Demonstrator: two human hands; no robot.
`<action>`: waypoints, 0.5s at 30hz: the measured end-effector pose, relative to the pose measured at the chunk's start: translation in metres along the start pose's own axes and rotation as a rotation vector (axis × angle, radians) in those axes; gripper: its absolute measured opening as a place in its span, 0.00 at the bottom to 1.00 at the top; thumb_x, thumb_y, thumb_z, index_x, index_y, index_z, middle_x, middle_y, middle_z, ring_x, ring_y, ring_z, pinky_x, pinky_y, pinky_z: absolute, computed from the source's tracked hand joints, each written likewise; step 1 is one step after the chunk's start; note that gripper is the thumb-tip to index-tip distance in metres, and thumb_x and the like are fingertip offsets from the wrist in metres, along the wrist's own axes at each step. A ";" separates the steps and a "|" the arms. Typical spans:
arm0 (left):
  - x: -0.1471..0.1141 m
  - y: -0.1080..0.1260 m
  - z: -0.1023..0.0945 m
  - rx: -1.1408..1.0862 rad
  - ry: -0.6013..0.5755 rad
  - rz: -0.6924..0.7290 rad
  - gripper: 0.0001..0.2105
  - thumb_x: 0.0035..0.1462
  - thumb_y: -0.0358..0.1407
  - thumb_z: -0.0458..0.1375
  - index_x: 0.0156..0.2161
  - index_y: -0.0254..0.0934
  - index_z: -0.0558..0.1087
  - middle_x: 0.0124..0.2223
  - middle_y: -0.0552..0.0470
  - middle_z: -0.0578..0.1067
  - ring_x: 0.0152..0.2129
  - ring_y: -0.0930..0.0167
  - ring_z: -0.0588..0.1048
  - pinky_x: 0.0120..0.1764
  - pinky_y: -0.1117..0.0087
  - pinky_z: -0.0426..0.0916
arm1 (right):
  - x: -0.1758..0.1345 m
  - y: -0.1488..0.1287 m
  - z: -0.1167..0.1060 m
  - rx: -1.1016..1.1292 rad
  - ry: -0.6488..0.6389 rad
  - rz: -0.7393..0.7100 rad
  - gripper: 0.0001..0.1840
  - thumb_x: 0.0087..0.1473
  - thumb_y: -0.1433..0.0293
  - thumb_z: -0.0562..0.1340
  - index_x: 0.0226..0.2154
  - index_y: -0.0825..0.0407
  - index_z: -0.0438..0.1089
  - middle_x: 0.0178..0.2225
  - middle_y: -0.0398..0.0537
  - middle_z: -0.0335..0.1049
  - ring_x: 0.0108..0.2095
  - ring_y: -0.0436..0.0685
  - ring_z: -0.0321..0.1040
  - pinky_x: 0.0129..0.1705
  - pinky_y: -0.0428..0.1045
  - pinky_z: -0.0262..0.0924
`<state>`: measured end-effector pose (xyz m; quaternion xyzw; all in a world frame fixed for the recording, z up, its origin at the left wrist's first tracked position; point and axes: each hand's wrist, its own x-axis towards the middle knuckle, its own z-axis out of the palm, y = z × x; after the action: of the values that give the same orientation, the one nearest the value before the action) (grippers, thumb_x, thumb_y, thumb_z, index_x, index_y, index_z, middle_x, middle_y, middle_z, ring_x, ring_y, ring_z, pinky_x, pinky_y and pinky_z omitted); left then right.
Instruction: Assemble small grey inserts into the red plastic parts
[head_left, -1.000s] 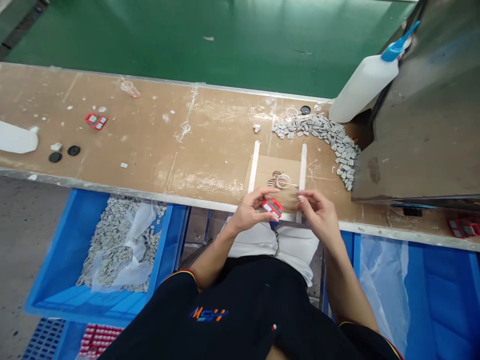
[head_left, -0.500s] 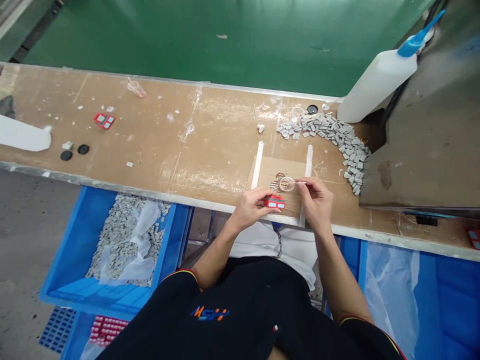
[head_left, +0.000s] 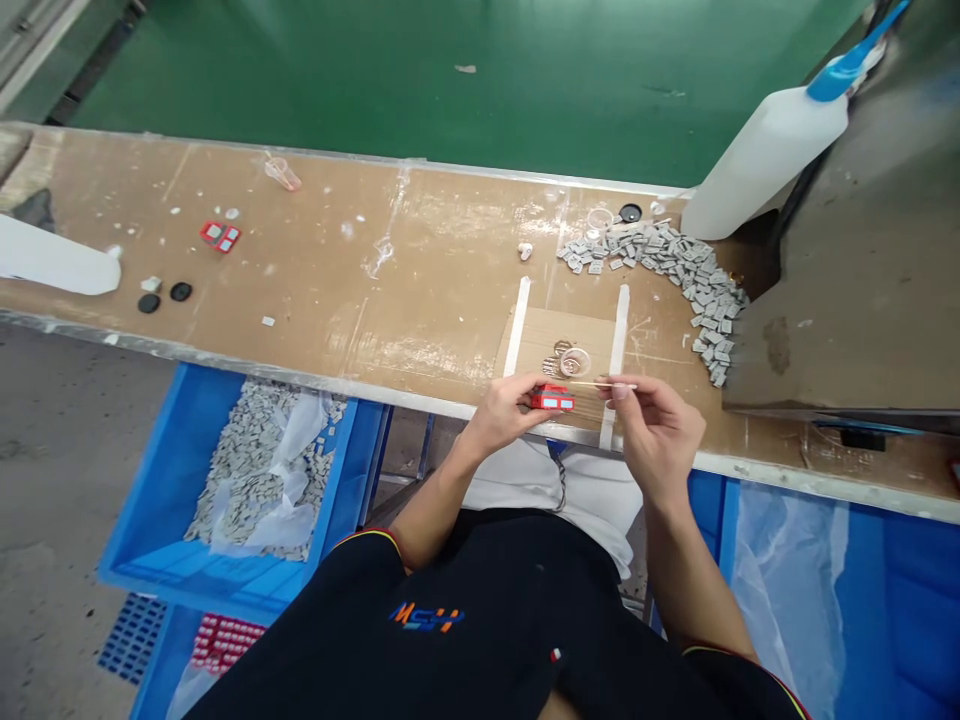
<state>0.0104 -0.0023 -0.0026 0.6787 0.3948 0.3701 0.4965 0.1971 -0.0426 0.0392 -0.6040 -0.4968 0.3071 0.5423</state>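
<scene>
My left hand (head_left: 504,415) is closed around a small red plastic part (head_left: 553,398) with two pale window-like squares on its front. In the fingers of my right hand (head_left: 660,430) is a thin wooden stick (head_left: 589,384), level, its far end close to the top of the red part; I cannot tell whether they touch. Just beyond my hands a small clear cup (head_left: 575,362) stands on a cardboard sheet (head_left: 570,325) edged by two white tape strips. Brown smeared rings (head_left: 561,350) mark the cardboard beside the cup.
Many small grey tiles (head_left: 701,285) are heaped at the right, beside a white bottle with a blue nozzle (head_left: 769,160). Another red part (head_left: 220,236) and black caps (head_left: 181,291) lie at the left. A blue bin (head_left: 142,480) of grey pieces stands below the table edge.
My right hand has moved the stick from the clear cup towards me and a little right, bringing it over the red part. My left hand still holds the red part.
</scene>
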 end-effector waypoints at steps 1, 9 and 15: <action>0.000 0.000 0.000 0.007 0.003 0.008 0.14 0.56 0.34 0.67 0.46 0.30 0.77 0.42 0.43 0.82 0.36 0.69 0.82 0.41 0.68 0.81 | -0.003 0.001 0.000 -0.027 -0.026 -0.018 0.10 0.60 0.60 0.65 0.36 0.49 0.77 0.34 0.49 0.81 0.34 0.57 0.78 0.39 0.52 0.71; 0.001 0.002 -0.001 0.038 -0.007 0.043 0.13 0.57 0.35 0.67 0.46 0.33 0.78 0.42 0.44 0.82 0.37 0.68 0.81 0.40 0.70 0.80 | -0.007 0.009 0.010 -0.156 -0.102 -0.057 0.11 0.61 0.60 0.62 0.35 0.48 0.78 0.33 0.48 0.81 0.32 0.58 0.77 0.36 0.52 0.70; 0.001 0.002 -0.003 0.058 -0.017 0.053 0.13 0.58 0.37 0.66 0.46 0.34 0.78 0.42 0.45 0.82 0.37 0.68 0.81 0.39 0.70 0.80 | -0.002 -0.001 0.011 -0.239 -0.141 -0.163 0.11 0.62 0.61 0.60 0.34 0.46 0.77 0.33 0.48 0.80 0.33 0.58 0.77 0.37 0.52 0.71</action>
<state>0.0087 -0.0008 0.0001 0.7062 0.3831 0.3656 0.4699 0.1856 -0.0408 0.0375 -0.5988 -0.6140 0.2423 0.4536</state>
